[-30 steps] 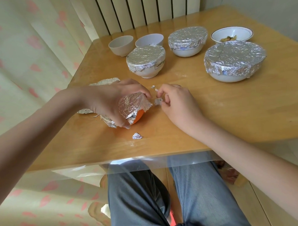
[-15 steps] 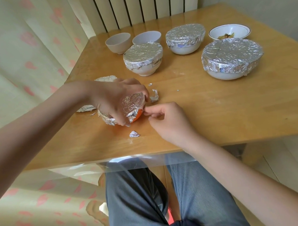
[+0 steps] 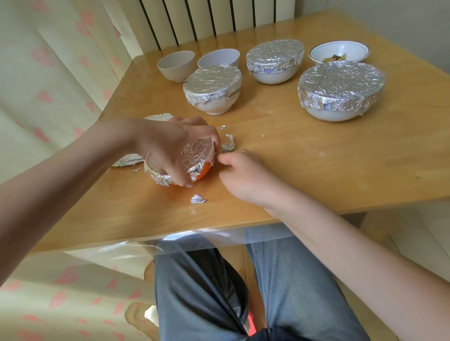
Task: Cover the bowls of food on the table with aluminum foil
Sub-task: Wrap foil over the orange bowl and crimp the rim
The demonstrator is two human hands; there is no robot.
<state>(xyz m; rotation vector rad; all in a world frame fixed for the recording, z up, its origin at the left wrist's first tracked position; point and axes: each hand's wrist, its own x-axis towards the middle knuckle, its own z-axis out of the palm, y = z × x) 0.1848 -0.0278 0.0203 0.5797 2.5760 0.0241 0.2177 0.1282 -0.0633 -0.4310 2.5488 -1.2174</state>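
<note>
While the left hand (image 3: 172, 149) curls over and grips the foil-wrapped orange bowl (image 3: 193, 162) near the front left of the wooden table (image 3: 320, 167), its fingers wrap the foil's near side. Right hand (image 3: 242, 175): just beside the bowl's right edge, fingers curled; whether they pinch foil cannot be told. Loose foil scraps (image 3: 198, 198) lie in front of and behind the bowl. Further back: three foil-covered white bowls (image 3: 340, 82), two uncovered small bowls (image 3: 175, 65), one uncovered dish of food (image 3: 339, 51).
</note>
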